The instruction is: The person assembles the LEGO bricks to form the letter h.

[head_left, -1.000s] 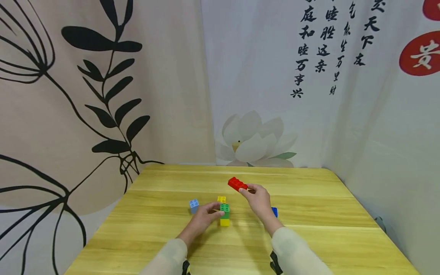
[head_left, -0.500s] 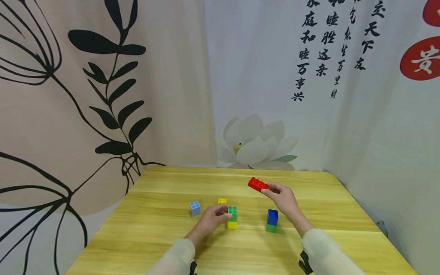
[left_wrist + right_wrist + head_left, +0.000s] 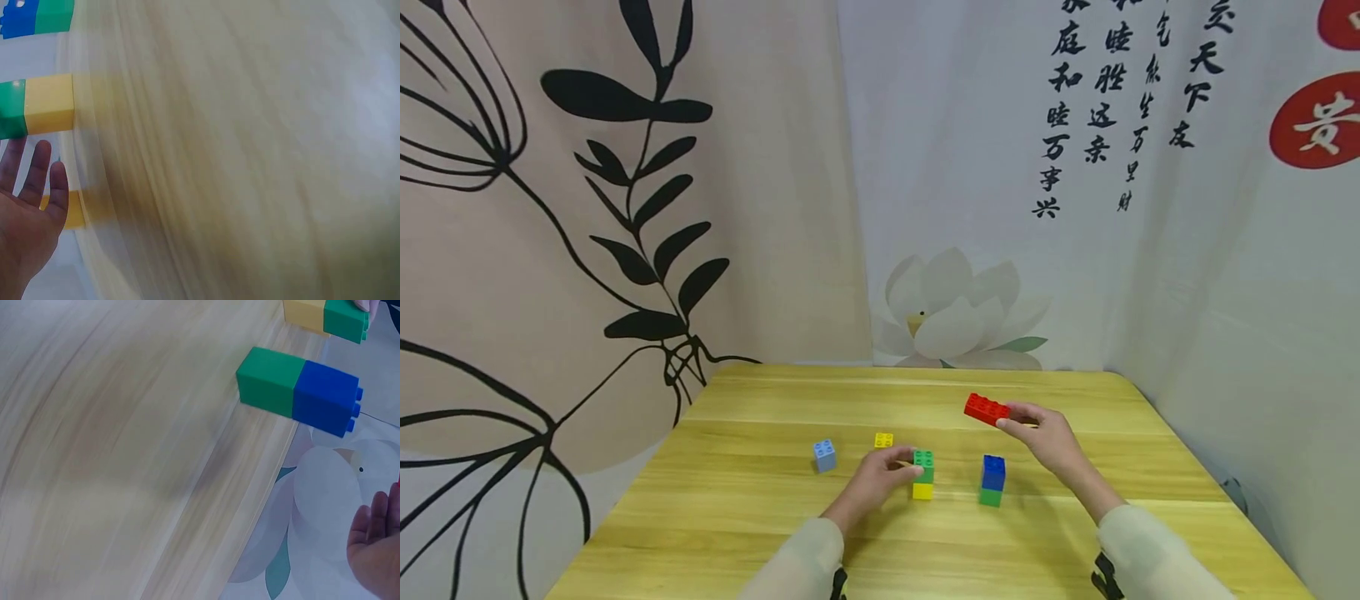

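Observation:
My left hand (image 3: 880,477) pinches a green toy building brick (image 3: 924,467), which sits on a yellow brick (image 3: 922,492) at the table's middle. The left wrist view shows that yellow brick (image 3: 50,104) from the side, with the left hand (image 3: 28,231) beside the stack. Over the table, my right hand (image 3: 1043,433) holds one end of a long red brick (image 3: 987,410) between thumb and fingers. Below and left of it stands a dark blue brick (image 3: 993,472) on a green brick (image 3: 991,497). Only a sliver of red shows by the right hand (image 3: 378,550) in the right wrist view.
A light blue brick (image 3: 824,456) stands on the wooden table (image 3: 760,508) to the left. Another yellow brick (image 3: 883,440) is behind my left hand, partly covered by it. Printed curtains (image 3: 790,208) hang beyond the table's back and right edges.
My left hand has moved right with the green-and-yellow stack. My right hand has carried the red brick to the right, uncovering the dark blue and green stack.

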Action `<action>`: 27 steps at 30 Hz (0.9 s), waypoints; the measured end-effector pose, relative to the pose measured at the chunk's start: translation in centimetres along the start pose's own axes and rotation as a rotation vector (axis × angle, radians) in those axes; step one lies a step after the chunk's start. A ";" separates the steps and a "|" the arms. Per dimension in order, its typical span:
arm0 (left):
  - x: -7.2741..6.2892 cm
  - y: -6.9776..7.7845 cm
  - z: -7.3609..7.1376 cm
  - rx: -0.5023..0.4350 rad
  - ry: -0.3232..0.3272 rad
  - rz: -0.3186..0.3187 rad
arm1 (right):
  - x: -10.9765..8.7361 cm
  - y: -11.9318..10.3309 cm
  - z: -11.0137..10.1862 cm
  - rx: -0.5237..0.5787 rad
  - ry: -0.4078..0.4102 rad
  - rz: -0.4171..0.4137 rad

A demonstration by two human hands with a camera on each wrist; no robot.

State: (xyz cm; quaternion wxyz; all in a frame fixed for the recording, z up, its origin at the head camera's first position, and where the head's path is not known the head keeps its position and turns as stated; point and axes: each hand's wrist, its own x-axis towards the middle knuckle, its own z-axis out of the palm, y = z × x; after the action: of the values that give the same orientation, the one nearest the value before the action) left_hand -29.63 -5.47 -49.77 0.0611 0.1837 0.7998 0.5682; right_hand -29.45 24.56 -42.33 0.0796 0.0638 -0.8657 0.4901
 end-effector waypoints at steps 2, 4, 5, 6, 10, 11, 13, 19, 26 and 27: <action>0.2 0.1 0.2 -0.001 -0.002 0.004 | 0.1 0.3 -0.2 -0.015 -0.006 -0.014; 0.4 0.1 0.5 -0.003 -0.003 0.007 | 0.2 0.6 -0.3 -0.025 -0.015 -0.031; 0.5 0.2 0.6 -0.010 -0.005 0.006 | 0.2 0.7 -0.4 -0.030 -0.017 -0.038; 0.6 0.2 0.7 -0.015 -0.004 0.005 | 0.3 0.9 -0.4 -0.029 -0.022 -0.042; 0.9 0.2 1.2 -0.026 -0.004 0.000 | 0.3 1.3 -0.3 -0.036 -0.049 -0.048; 1.0 0.3 1.3 -0.028 -0.007 0.001 | 0.3 1.3 -0.3 -0.037 -0.056 -0.048; 1.1 0.4 1.6 -0.025 -0.013 0.002 | 0.2 1.5 -0.2 -0.039 -0.069 -0.045; 1.7 0.6 2.1 -0.022 -0.035 -0.026 | 0.2 1.9 0.0 -0.041 -0.090 -0.066; 2.5 0.6 2.8 -0.021 -0.044 -0.055 | 0.0 2.4 0.2 -0.036 -0.094 -0.061; 2.5 0.6 2.9 -0.023 -0.045 -0.054 | 0.0 2.5 0.2 -0.036 -0.094 -0.062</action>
State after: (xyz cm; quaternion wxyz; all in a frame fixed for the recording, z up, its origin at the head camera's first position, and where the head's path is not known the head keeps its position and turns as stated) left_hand -30.95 -1.79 -49.91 0.0966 0.1739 0.7964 0.5711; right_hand -29.91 25.64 -44.51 0.0549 0.1121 -0.8747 0.4682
